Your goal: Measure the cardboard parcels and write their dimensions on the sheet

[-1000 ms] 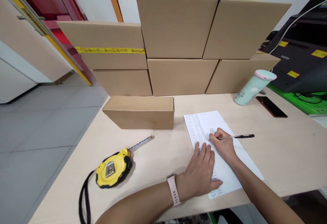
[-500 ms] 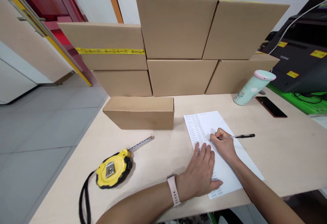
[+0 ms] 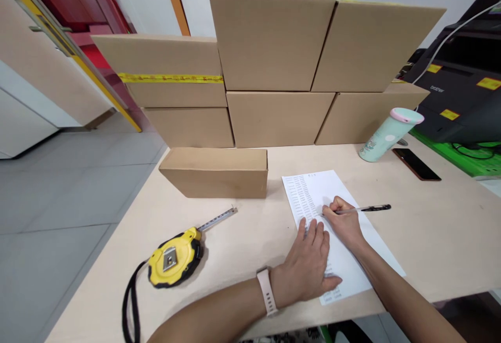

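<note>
Six big brown boxes [image 3: 274, 43] stood stacked behind a small box [image 3: 219, 181]. A yellow tape measure [image 3: 174, 259] lay on the left, and a green cup [image 3: 388, 137] and a phone [image 3: 417, 164] were on the right. The white paper [image 3: 332, 186] had rows of tiny marks and lay under both hands. The left hand [image 3: 305, 267] was flat on it, thumb spread out. The right hand [image 3: 345, 225] pinched a thin pen [image 3: 366, 209]. The table [image 3: 242, 259] was pale, and the floor [image 3: 90, 186] was gray.

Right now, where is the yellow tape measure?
In the head view, the yellow and black tape measure lies at left on the pale table, nearer than the low brown cardboard box.
</note>
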Motion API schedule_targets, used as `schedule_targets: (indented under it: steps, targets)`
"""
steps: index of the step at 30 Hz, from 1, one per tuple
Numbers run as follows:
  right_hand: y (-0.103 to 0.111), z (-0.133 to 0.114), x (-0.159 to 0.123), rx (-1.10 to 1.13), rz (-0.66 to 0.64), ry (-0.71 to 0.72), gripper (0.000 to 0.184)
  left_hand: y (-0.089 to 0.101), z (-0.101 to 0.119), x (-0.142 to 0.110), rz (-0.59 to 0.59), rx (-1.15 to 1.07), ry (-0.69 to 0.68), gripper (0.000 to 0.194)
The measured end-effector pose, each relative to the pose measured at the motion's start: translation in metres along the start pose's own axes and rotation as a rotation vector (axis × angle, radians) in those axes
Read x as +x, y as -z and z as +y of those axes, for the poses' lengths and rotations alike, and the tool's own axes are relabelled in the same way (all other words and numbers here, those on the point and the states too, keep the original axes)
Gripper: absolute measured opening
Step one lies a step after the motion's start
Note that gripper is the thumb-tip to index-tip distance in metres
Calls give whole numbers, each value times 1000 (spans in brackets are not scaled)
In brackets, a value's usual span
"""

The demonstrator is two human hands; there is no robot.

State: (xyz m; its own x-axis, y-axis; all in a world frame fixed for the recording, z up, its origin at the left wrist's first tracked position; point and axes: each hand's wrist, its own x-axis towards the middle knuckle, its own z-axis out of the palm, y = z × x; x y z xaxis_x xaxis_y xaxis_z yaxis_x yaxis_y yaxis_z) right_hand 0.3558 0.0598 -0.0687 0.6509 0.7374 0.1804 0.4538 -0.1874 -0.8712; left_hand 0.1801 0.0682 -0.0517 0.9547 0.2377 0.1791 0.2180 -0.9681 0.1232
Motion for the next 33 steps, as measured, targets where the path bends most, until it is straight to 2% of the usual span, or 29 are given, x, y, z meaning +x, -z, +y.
schedule_targets:
  steps: [22, 25, 27, 29, 31, 33]
  targets:
    - [2, -1, 0, -1, 17, -11, 33, 3, 1, 0, -2, -18, 0, 81]
    - [7, 1, 3, -8, 27, 3, 26, 3, 0, -1, -1, -29, -5, 81]
    - [14, 5, 7, -73, 12, 78, 19, 3, 0, -1, -3, -37, -5, 82]
    - [21, 12, 12, -188, -23, 234, 16, 4, 1, -2, -9, -45, -4, 83]
    - [27, 21, 15, -310, -63, 388, 21, 7, 3, -3, -24, -49, 4, 83]
    - [30, 31, 18, -403, -71, 455, 31, 13, 7, -5, -28, -48, 22, 81]
